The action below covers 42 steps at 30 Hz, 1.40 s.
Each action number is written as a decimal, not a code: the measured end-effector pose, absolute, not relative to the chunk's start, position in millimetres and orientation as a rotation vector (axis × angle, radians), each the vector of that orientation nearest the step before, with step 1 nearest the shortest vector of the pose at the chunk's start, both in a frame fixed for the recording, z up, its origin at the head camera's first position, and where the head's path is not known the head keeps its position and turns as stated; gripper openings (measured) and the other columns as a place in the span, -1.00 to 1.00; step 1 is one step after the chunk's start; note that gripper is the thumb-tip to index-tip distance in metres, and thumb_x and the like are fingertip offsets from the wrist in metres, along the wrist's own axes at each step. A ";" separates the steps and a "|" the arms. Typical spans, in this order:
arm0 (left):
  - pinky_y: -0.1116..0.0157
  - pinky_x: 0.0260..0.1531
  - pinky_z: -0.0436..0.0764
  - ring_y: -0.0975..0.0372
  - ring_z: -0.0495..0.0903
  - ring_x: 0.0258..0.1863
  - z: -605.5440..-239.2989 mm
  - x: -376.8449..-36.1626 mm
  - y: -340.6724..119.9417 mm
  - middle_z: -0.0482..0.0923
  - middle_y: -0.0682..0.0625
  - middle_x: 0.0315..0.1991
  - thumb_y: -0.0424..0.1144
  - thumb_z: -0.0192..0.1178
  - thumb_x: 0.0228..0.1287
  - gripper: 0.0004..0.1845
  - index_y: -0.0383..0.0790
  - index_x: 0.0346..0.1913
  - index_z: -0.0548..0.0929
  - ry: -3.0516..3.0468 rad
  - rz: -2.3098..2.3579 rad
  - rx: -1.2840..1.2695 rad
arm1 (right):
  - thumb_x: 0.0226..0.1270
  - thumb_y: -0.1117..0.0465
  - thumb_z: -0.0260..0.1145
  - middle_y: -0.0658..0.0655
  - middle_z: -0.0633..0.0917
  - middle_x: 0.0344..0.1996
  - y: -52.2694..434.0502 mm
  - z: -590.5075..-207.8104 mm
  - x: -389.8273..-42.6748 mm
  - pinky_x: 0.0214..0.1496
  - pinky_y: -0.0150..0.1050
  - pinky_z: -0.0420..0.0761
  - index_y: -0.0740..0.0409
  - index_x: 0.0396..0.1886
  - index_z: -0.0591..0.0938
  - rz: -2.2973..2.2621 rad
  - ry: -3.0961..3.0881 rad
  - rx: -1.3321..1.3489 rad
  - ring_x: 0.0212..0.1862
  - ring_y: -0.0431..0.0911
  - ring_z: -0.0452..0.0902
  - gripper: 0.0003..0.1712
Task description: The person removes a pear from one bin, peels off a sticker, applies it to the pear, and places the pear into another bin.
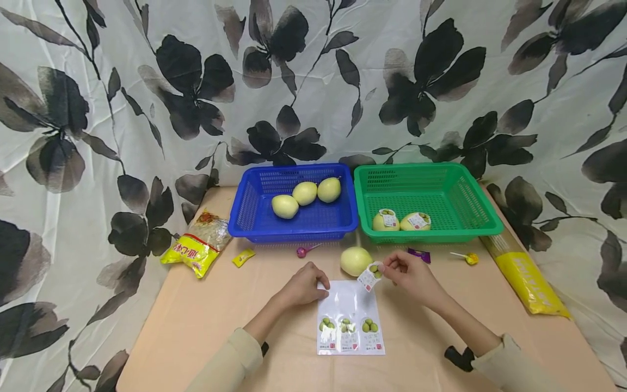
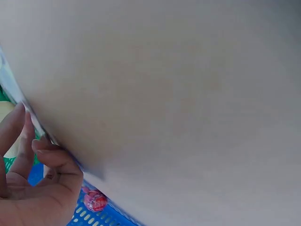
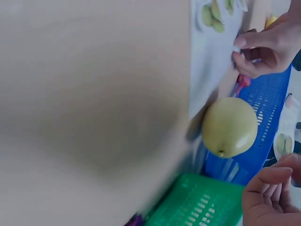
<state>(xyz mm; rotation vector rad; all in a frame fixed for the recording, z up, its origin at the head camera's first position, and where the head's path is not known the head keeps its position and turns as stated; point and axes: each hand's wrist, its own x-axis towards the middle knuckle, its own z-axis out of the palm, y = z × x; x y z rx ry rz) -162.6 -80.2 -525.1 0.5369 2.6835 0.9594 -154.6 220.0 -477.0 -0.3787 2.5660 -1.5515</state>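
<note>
On the table lies a white sheet of stickers (image 1: 345,302), with a row of three fruit-picture stickers along its near end. My left hand (image 1: 306,284) pinches the sheet's far left edge between thumb and finger, as the right wrist view also shows. A peeled sticker (image 1: 369,276) with a fruit picture and white label hangs from the fingertips of my right hand (image 1: 411,276). Just beyond the sheet sits a smooth pale yellow-green melon (image 1: 355,261); in the right wrist view this melon (image 3: 229,127) shows no sticker on its visible side.
A blue basket (image 1: 294,235) at the back holds three plain melons. Beside it, a green basket (image 1: 470,223) contains two stickered melons. Around them lie a snack bag (image 1: 196,250), yellow candy (image 1: 243,257), pink lollipop (image 1: 301,252), purple candy (image 1: 419,255), yellow lollipop (image 1: 471,258) and long yellow package (image 1: 529,283).
</note>
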 end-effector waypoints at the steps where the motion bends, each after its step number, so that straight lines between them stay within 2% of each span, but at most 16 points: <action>1: 0.23 -0.09 0.45 0.19 0.45 -0.19 -524.3 -163.5 -78.8 0.56 -0.10 -0.21 -0.34 0.49 0.17 -0.93 -0.19 -0.31 0.79 2.696 0.970 0.529 | 0.44 0.22 0.42 0.13 0.68 -0.40 216.8 -475.3 -156.9 -0.44 -0.38 0.54 0.29 -0.19 0.63 -1.582 2.534 -0.344 -0.47 -0.22 0.49 -0.80; 4: 0.20 -0.05 0.52 0.11 0.55 -0.14 -522.3 -169.5 -72.7 0.63 -0.13 -0.18 -0.33 0.49 0.18 -0.84 -0.24 -0.19 0.77 2.739 1.093 0.545 | 0.48 0.18 0.38 0.09 0.70 -0.44 207.9 -474.4 -164.3 -0.48 -0.37 0.49 0.34 -0.15 0.60 -1.647 2.445 -0.236 -0.50 -0.20 0.47 -0.74; 8: 0.15 0.03 0.57 0.02 0.62 -0.05 -522.5 -182.5 -62.2 0.69 -0.18 -0.09 -0.32 0.54 0.15 -0.53 -0.29 0.13 0.67 2.749 1.306 0.637 | 0.50 0.15 0.37 0.07 0.72 -0.48 200.2 -478.7 -173.5 -0.46 -0.37 0.49 0.37 -0.11 0.58 -1.715 2.370 -0.126 -0.52 -0.20 0.49 -0.69; 12: 0.10 0.09 0.60 0.04 0.62 0.00 -525.3 -192.2 -53.6 0.68 -0.15 -0.08 -0.27 0.58 0.12 -0.33 -0.26 0.31 0.58 2.703 1.379 0.649 | 0.50 0.17 0.36 0.14 0.75 -0.46 195.7 -484.9 -180.4 -0.42 -0.36 0.55 0.39 -0.11 0.57 -1.750 2.320 -0.056 -0.50 -0.20 0.53 -0.68; 20: 0.07 0.05 0.66 0.05 0.62 -0.01 -529.6 -196.2 -46.3 0.66 -0.14 -0.12 -0.29 0.59 0.10 -0.37 -0.24 0.27 0.63 2.666 1.450 0.541 | 0.49 0.25 0.33 0.31 0.77 -0.42 188.9 -492.4 -185.7 -0.41 -0.33 0.62 0.40 -0.15 0.57 -1.752 2.300 0.018 -0.53 -0.15 0.59 -0.77; 25: 0.09 0.03 0.68 0.04 0.61 -0.03 -528.8 -195.7 -44.8 0.66 -0.15 -0.13 -0.29 0.60 0.08 -0.37 -0.24 0.26 0.64 2.661 1.452 0.543 | 0.49 0.25 0.34 0.22 0.78 -0.46 188.5 -494.1 -187.2 -0.39 -0.29 0.66 0.40 -0.14 0.58 -1.743 2.306 0.064 -0.53 -0.19 0.61 -0.76; 30: 0.21 0.02 0.63 0.11 0.61 0.01 -525.6 -193.2 -45.2 0.66 -0.06 -0.07 -0.09 0.63 0.07 -0.29 -0.16 0.30 0.63 2.670 1.379 0.515 | 0.48 0.24 0.34 0.18 0.78 -0.48 188.5 -495.6 -188.0 -0.39 -0.32 0.66 0.39 -0.14 0.59 -1.716 2.335 0.078 -0.52 -0.19 0.63 -0.77; 35: 0.26 -0.06 0.63 0.12 0.63 0.02 -523.1 -189.9 -44.5 0.65 -0.07 -0.03 0.05 0.53 0.20 -0.34 -0.15 0.30 0.64 2.649 1.391 0.477 | 0.48 0.25 0.34 0.18 0.77 -0.49 188.3 -495.7 -186.5 -0.40 -0.33 0.64 0.40 -0.14 0.58 -1.707 2.354 0.059 -0.53 -0.19 0.62 -0.75; 42: 0.37 -0.19 0.59 0.04 0.68 -0.14 -527.6 -191.5 -43.0 0.66 -0.11 -0.08 -0.12 0.50 0.27 -0.46 -0.21 0.26 0.65 2.669 1.448 0.500 | 0.49 0.23 0.35 0.12 0.76 -0.52 185.8 -497.7 -185.9 -0.42 -0.36 0.63 0.42 -0.11 0.56 -1.706 2.363 0.068 -0.53 -0.21 0.60 -0.72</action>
